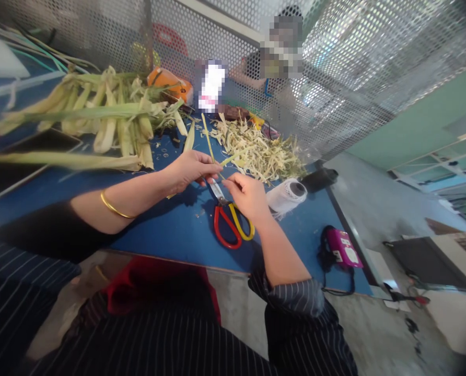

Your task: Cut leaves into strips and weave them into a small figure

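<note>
A narrow yellow-green strip point(207, 134) sits at the grip, its free end projecting beyond the fingertips. The left hand point(191, 169) pinches it between thumb and fingers; the right hand point(248, 193), just beside, closes thumb and forefinger on its near end. A second pale strip point(239, 155) extends from the grip toward the right; whether it is held cannot be told.

Progress, as judged from the layout: part of the stock is reduced to shreds, one strip is in work, and much of the stock is whole.

Directly below the grip, scissors point(228, 222) lie unheld: flat metal blades, one red and one yellow looped handle. Beyond and to the right of the grip is a loose heap of shreds point(272, 162), thin, curled and dry-looking. To the left, husks point(107, 117) lie in a layered bundle, long, ribbed and tapering. Right of the right hand, a white thread cone point(286, 194) lies tilted, with loose fibres. All rest on a smooth blue table point(178, 230).
</note>
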The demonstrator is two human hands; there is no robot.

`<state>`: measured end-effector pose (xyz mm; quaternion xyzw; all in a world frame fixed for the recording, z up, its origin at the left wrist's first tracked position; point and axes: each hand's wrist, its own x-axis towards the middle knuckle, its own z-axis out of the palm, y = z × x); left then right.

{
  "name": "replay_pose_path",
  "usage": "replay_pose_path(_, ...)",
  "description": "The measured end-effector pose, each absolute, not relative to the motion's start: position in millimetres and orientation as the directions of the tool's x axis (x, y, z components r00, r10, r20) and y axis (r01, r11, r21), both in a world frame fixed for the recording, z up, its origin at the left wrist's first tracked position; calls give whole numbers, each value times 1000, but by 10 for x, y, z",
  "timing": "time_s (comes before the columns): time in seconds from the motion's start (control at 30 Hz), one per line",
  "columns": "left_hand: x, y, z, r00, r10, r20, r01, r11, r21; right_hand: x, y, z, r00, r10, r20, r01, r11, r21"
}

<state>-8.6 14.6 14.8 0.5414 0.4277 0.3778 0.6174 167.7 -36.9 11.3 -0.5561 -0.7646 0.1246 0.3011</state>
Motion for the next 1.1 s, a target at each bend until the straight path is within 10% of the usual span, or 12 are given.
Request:
replay_pose_path(0.2, -59, 138, 66, 198, 971, 132, 224, -176, 959, 1627, -383, 88, -174, 958, 229, 731, 281, -622)
replay_pose_path(0.47, -88, 263, 87, 83, 995, -52, 23, 50, 998, 1666, -365, 102, -131, 978, 162, 696, 207, -687)
replay_pose_path(0.6, -127, 339, 84, -13, 1000, -26, 0, 26, 1000, 1660, -317, 115, -103, 992, -78, 279, -46, -959)
replay_pose_path(0.8, -305, 453, 194, -34, 970, -242, -327, 218, 920, 1846, -86, 85, 155, 966, -207, -273, -159, -949)
replay_pose_path(1.1, -260, 350, 220, 60, 958, -279, -319, 284, 904, 1824, -76, -118, 358, 879, 314, 272, 224, -936)
